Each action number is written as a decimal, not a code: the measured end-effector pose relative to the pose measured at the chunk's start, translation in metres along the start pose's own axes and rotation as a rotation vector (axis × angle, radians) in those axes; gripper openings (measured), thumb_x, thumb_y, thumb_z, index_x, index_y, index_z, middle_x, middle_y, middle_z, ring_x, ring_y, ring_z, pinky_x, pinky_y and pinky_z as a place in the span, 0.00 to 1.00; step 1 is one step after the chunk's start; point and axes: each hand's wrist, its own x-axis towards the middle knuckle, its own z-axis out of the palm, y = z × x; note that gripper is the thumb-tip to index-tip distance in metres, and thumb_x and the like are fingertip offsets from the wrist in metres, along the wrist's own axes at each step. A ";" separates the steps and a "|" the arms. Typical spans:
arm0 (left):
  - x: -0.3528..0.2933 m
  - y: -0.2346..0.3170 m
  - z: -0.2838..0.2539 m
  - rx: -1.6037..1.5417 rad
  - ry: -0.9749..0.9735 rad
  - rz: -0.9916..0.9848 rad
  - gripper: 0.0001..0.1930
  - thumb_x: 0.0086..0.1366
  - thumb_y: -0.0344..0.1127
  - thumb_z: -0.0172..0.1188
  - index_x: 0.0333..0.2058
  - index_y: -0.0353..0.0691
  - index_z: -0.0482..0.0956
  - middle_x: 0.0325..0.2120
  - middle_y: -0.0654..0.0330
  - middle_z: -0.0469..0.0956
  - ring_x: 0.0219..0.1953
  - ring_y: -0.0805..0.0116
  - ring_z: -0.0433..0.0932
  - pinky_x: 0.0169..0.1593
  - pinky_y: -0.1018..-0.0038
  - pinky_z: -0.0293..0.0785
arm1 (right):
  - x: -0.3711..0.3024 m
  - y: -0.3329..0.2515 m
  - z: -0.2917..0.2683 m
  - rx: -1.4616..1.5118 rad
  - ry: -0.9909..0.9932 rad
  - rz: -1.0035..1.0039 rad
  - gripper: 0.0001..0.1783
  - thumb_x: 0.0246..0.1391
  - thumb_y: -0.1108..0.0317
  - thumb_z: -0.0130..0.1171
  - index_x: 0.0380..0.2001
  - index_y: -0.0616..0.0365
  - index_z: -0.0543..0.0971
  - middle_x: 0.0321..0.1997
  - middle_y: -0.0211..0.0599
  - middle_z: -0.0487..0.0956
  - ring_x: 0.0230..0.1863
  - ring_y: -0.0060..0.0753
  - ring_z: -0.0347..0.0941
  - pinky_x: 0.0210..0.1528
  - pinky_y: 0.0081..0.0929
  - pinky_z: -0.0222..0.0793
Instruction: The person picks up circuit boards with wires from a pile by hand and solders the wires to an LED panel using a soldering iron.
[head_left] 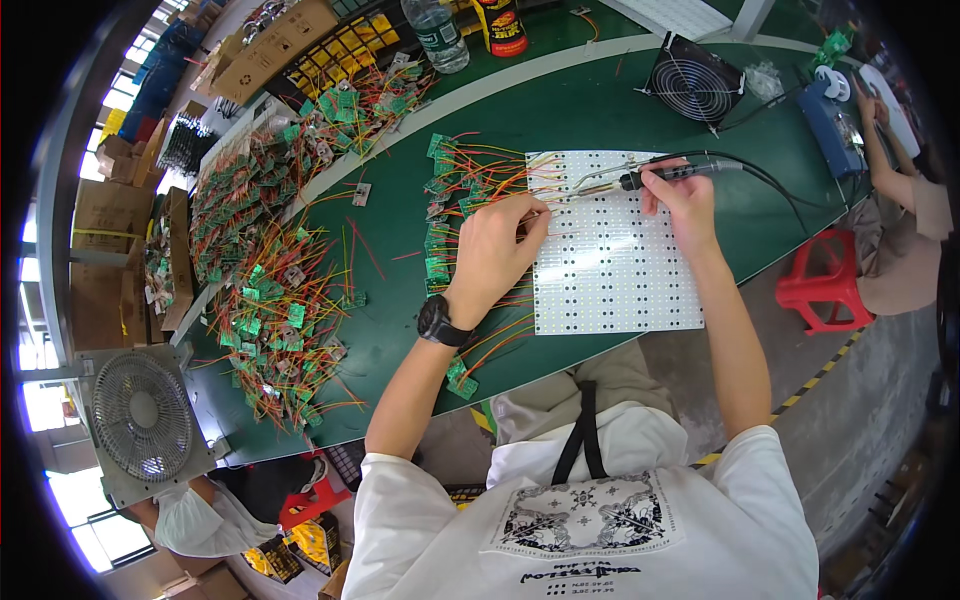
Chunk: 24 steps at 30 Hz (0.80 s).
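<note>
Gripping the soldering iron (690, 171): right fingers (653, 190). Left fingers (533, 232) pinch closed, contents unclear. White panel (615, 285) likely stiff, light; hold edges.

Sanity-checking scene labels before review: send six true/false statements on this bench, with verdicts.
1. The right hand holds a soldering iron. True.
2. The white dotted panel lies on a green tabletop. True.
3. A heap of wired green boards lies left of the panel. True.
4. The left hand is over that heap. False: it is at the panel's left edge, by the wires.
5. The left wrist is bare. False: it wears a black watch.
6. The black fan stands nearer the person than the panel. False: it is beyond the panel.
</note>
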 end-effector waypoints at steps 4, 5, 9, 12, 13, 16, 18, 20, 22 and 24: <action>-0.006 -0.010 0.012 0.092 0.096 0.100 0.06 0.58 0.33 0.64 0.32 0.38 0.84 0.25 0.57 0.81 0.22 0.62 0.79 0.28 0.73 0.74 | 0.001 -0.003 0.004 -0.040 -0.020 -0.015 0.08 0.53 0.76 0.63 0.36 0.69 0.78 0.23 0.38 0.78 0.21 0.25 0.74 0.24 0.21 0.68; -0.006 -0.010 0.013 0.082 0.101 0.095 0.06 0.58 0.33 0.64 0.32 0.38 0.84 0.25 0.57 0.81 0.22 0.62 0.79 0.28 0.73 0.74 | -0.001 -0.004 0.004 -0.054 -0.024 -0.016 0.08 0.53 0.76 0.63 0.35 0.69 0.78 0.23 0.38 0.78 0.22 0.26 0.75 0.24 0.21 0.68; -0.008 -0.011 0.013 0.080 0.134 0.052 0.05 0.57 0.32 0.64 0.31 0.38 0.84 0.24 0.59 0.81 0.22 0.63 0.79 0.28 0.73 0.74 | -0.001 -0.004 0.004 -0.086 -0.023 0.005 0.08 0.53 0.76 0.62 0.35 0.69 0.78 0.24 0.39 0.78 0.22 0.27 0.75 0.25 0.22 0.69; -0.010 -0.014 0.014 0.077 0.154 0.049 0.05 0.55 0.32 0.65 0.30 0.39 0.84 0.23 0.60 0.80 0.22 0.64 0.79 0.28 0.73 0.73 | -0.001 -0.003 0.005 -0.098 -0.030 0.010 0.08 0.53 0.75 0.62 0.35 0.69 0.78 0.24 0.39 0.78 0.22 0.27 0.75 0.25 0.22 0.69; -0.010 -0.015 0.014 0.089 0.156 0.051 0.04 0.55 0.31 0.65 0.30 0.39 0.84 0.22 0.60 0.80 0.22 0.64 0.79 0.27 0.73 0.73 | -0.001 -0.002 0.004 -0.093 -0.032 0.010 0.08 0.53 0.75 0.62 0.35 0.69 0.78 0.24 0.39 0.78 0.22 0.27 0.75 0.26 0.22 0.69; -0.010 -0.015 0.016 0.098 0.181 0.042 0.04 0.55 0.32 0.65 0.29 0.39 0.84 0.21 0.61 0.79 0.22 0.65 0.79 0.27 0.73 0.73 | -0.001 -0.001 0.002 -0.093 -0.037 0.008 0.08 0.53 0.75 0.62 0.35 0.69 0.78 0.24 0.39 0.78 0.22 0.27 0.75 0.26 0.22 0.69; -0.010 -0.015 0.016 0.096 0.176 0.035 0.04 0.55 0.32 0.65 0.29 0.40 0.84 0.21 0.61 0.79 0.22 0.65 0.78 0.27 0.73 0.72 | -0.002 -0.001 0.002 -0.096 -0.041 0.004 0.08 0.53 0.75 0.62 0.36 0.69 0.78 0.24 0.39 0.78 0.22 0.27 0.75 0.26 0.22 0.69; -0.010 -0.016 0.017 0.095 0.171 0.031 0.04 0.55 0.32 0.65 0.29 0.40 0.84 0.21 0.61 0.79 0.22 0.65 0.78 0.27 0.73 0.72 | -0.003 -0.002 0.003 -0.098 -0.035 0.004 0.09 0.53 0.75 0.62 0.36 0.69 0.77 0.24 0.40 0.78 0.22 0.27 0.75 0.26 0.22 0.69; -0.010 -0.017 0.018 0.102 0.179 0.042 0.04 0.55 0.32 0.64 0.28 0.40 0.84 0.21 0.61 0.79 0.22 0.64 0.78 0.26 0.72 0.72 | -0.002 -0.001 0.003 -0.105 -0.040 0.001 0.09 0.53 0.75 0.62 0.36 0.69 0.77 0.24 0.40 0.78 0.22 0.27 0.75 0.26 0.22 0.69; -0.009 -0.018 0.019 0.105 0.183 0.047 0.04 0.55 0.32 0.64 0.28 0.40 0.84 0.21 0.61 0.79 0.22 0.64 0.78 0.26 0.72 0.71 | -0.002 -0.001 0.003 -0.110 -0.045 -0.002 0.09 0.53 0.75 0.62 0.36 0.69 0.77 0.24 0.40 0.78 0.22 0.27 0.75 0.26 0.22 0.69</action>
